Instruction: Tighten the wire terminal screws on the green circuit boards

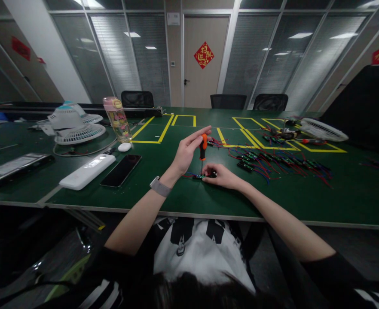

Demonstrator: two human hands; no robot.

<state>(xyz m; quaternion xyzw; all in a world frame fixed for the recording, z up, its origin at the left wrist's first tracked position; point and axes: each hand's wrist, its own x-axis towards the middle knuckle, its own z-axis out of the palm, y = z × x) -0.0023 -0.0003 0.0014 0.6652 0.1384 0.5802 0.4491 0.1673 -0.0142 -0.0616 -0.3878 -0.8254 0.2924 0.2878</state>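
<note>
An orange-and-black screwdriver (203, 148) stands upright, its tip on a small green circuit board (198, 176) lying on the table. My left hand (187, 149), with a watch at the wrist, holds the handle against its nearly straight fingers; the thumb's exact place is hard to see. Low on the right side of the shaft, my right hand (220, 176) pinches the board's right end between thumb and fingers, partly covering it. Blue and red wires trail from the board's left end. To the right lie several similar boards with wires (247, 162).
Left on the green table (163, 197) are a black phone (121, 171), a long white device (88, 171), a white earbud case (124, 147), a drink bottle (117, 120) and white fans (76, 124). Yellow tape (146, 141) marks rectangles. Another fan (323, 129) lies at right.
</note>
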